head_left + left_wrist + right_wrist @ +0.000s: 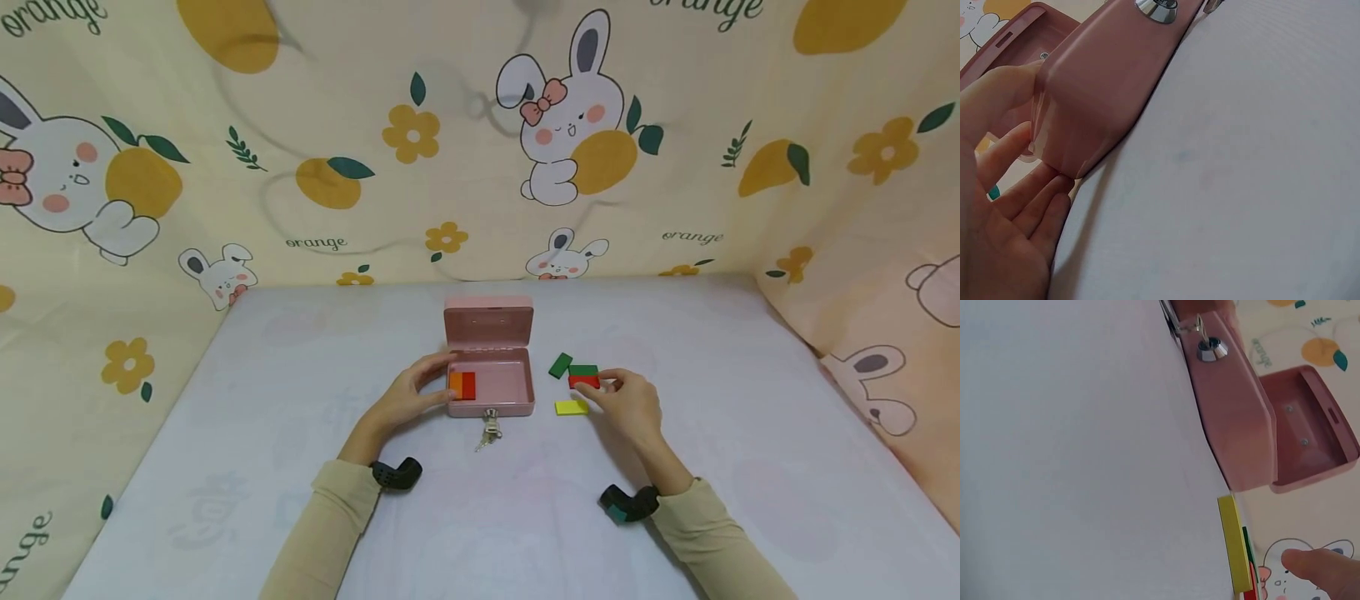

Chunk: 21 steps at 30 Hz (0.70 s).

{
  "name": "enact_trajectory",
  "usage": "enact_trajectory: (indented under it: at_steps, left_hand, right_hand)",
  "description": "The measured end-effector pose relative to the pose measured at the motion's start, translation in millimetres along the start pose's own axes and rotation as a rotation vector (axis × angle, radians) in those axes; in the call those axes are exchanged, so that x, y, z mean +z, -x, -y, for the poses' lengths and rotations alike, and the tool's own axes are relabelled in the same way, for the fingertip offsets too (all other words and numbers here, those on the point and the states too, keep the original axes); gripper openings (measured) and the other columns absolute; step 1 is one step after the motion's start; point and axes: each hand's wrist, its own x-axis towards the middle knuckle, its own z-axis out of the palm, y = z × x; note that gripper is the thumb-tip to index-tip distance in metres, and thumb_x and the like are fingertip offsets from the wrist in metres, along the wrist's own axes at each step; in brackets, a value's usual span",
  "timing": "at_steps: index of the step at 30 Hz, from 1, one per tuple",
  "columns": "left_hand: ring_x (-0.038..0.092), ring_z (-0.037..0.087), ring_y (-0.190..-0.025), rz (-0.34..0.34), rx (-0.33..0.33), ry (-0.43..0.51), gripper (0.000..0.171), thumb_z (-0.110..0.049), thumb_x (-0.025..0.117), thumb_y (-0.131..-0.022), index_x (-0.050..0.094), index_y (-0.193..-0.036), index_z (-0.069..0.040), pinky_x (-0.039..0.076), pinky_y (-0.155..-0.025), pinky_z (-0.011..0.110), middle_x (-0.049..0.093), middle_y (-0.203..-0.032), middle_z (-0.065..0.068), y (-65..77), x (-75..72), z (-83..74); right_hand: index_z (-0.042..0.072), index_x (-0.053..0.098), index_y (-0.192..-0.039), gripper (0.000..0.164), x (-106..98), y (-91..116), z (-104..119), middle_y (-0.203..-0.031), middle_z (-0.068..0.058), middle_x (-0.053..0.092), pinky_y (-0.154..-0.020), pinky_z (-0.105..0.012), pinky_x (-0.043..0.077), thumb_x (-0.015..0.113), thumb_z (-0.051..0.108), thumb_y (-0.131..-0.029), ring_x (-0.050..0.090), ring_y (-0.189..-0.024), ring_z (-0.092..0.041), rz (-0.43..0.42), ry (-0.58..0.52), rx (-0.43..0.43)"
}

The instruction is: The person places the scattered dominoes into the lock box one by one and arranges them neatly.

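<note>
A pink cash box stands with its lid raised, keys hanging from the front lock. My left hand grips the box's left side; in the left wrist view its fingers curve against the lower corner. Inside the box, at its left, lie an orange block and a red-orange block. Right of the box, my right hand is over a red block, thumb and finger spread around its right end. The right wrist view shows the thumb apart from the blocks.
One green block lies directly behind the red one, and another green block sits angled to its left. A yellow block lies nearer me. A patterned cloth hangs behind the white table.
</note>
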Motion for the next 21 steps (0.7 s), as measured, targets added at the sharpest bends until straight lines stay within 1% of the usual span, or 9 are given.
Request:
enact_trajectory:
  at_steps: [5,9,15,21]
  left_hand:
    - [0.036,0.036,-0.144,0.0,-0.01,-0.01,0.063,-0.011,0.069,-0.088,0.041,-0.145,-0.008,0.025,-0.122,0.049,0.037,-0.154,0.015,-0.6,-0.5,0.9]
    - [0.037,0.036,-0.143,-0.001,-0.003,-0.015,0.064,-0.012,0.07,-0.088,0.041,-0.144,-0.008,0.026,-0.122,0.049,0.038,-0.154,0.015,-0.8,-1.2,2.5]
    - [0.037,0.037,-0.143,0.001,0.002,-0.006,0.063,-0.013,0.07,-0.088,0.042,-0.144,-0.006,0.026,-0.122,0.05,0.036,-0.155,0.016,-0.7,-1.3,2.1]
    - [0.037,0.037,-0.143,0.0,0.0,0.0,0.063,-0.011,0.069,-0.088,0.042,-0.144,-0.006,0.026,-0.122,0.048,0.038,-0.154,0.016,-1.3,-0.6,2.4]
  right_hand:
    - [-0.005,0.065,-0.117,0.06,-0.8,-2.0,-1.5,-0.062,-0.002,0.049,-0.047,-0.021,0.027,0.075,0.042,-0.081,0.044,-0.06,-0.014,0.037,0.024,0.029]
    - [-0.005,0.063,-0.119,0.062,0.1,-4.2,-2.4,-0.065,-0.002,0.049,-0.049,-0.022,0.026,0.074,0.043,-0.081,0.044,-0.061,-0.015,0.075,0.019,0.039]
    - [-0.003,0.06,-0.123,0.063,1.9,-9.5,-3.8,-0.067,-0.003,0.049,-0.051,-0.023,0.028,0.075,0.041,-0.081,0.044,-0.063,-0.016,0.119,0.025,0.027]
    - [-0.001,0.057,-0.129,0.067,1.8,-16.9,-3.5,-0.066,-0.001,0.046,-0.052,-0.023,0.029,0.077,0.038,-0.079,0.043,-0.064,-0.016,0.179,0.011,-0.006]
